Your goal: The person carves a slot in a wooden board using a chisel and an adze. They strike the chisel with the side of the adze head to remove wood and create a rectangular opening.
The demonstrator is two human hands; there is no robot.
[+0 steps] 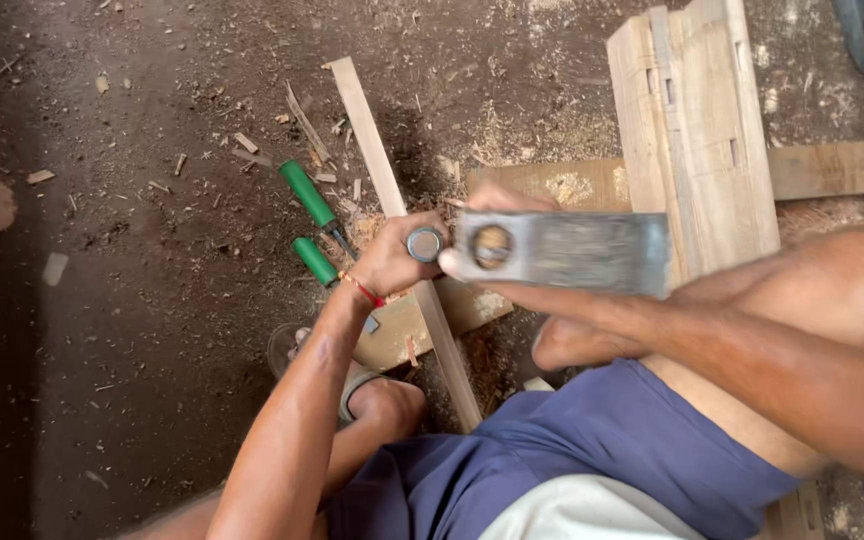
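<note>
**Me:** Blue shorts and my bent knee fill the bottom of the view, both forearms reaching out over them. My right hand (552, 290) is closed around the grey metal hand plane (562, 250), gripping it along its underside and near edge. My left hand (392, 260) is curled at the plane's left end, fingers narrowed onto the round knob (425, 244) there.

**Other:** Where is the plane, exactly?

**Me:** Held up off the ground between my two hands, above the long wooden strip (402, 230) that runs away from me across the dirt floor (132, 200). It isn't resting on the wood.

**Other:** Which way does it lie?

**Me:** Its long axis runs left to right across the view, knob end to my left, crossing the strip nearly square. It looks blurred, so I can't say which face is turned up.

**Other:** How will it handle?

**Me:** I'd judge it heavy and rigid, a solid metal body, smooth enough to slip in a dusty palm. Best held at both ends, as I have it.

**Other:** What else is about?

**Me:** Two green-handled chisels (310, 215) lie just left of the strip, among shavings. A mortised wooden plank (697, 130) stands off to the right.
</note>
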